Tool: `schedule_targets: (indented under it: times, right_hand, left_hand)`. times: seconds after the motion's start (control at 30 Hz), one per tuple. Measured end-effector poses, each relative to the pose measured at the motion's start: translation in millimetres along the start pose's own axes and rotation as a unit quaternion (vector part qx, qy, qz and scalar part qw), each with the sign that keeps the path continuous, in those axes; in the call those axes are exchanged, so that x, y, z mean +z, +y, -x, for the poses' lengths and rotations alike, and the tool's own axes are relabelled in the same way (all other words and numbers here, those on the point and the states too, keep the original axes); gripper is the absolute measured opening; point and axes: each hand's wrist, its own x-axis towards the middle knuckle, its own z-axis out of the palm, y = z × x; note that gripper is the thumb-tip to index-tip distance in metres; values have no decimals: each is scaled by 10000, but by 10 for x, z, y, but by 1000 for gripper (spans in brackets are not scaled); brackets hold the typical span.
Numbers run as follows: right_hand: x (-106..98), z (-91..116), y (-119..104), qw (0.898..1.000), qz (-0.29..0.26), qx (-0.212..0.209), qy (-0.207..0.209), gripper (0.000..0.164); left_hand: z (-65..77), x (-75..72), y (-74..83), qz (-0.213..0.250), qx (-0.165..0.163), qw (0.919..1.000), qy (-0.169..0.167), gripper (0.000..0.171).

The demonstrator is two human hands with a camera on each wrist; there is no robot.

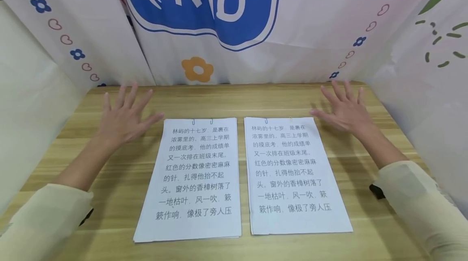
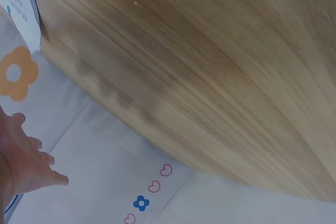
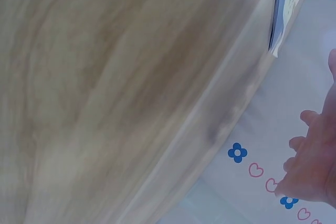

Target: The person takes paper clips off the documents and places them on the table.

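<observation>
Left hand (image 1: 122,122): fingers (image 1: 131,95) spread wide, holding nothing; thumb just beside a top corner of the left stack.
Right hand (image 1: 349,112): spread wide too, holding nothing, thumb near the right stack's outer top corner.
Left stack (image 1: 197,179): flat on the counter (image 1: 226,100), printed side up, two clips (image 1: 211,121) at its top edge.
Right stack (image 1: 292,171): beside it, a narrow gap between, also with two at the top.
Done: both stacks look clipped and fairly neat (a few under-sheets peep out at the edges).
Left: nothing plainly unfinished; whether the person is about to begin or has finished cannot be told.
Hidden: lower sheets, and how many each clip grips.
Hard to make out: whether the hands touch the counter; the right wrist view is blurred.
Cut off: the stacks in both wrist views.
</observation>
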Motion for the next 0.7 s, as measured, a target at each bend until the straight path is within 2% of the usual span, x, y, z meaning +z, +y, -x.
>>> schedule_targets:
  times: [0.47,0.6,0.7]
  right_hand:
    - [10,16,-123,9992,-35,-166,-368,93]
    - [8,44,-174,9988,-121,-188,-439,92]
    - [0,57,-223,9987,-186,-200,-434,91]
  left_hand:
    - [-29,43,228,111,261,9993,-233,89]
    - [-32,32,338,173,390,9987,-273,83]
    - [-40,33,412,209,553,9981,-166,76]
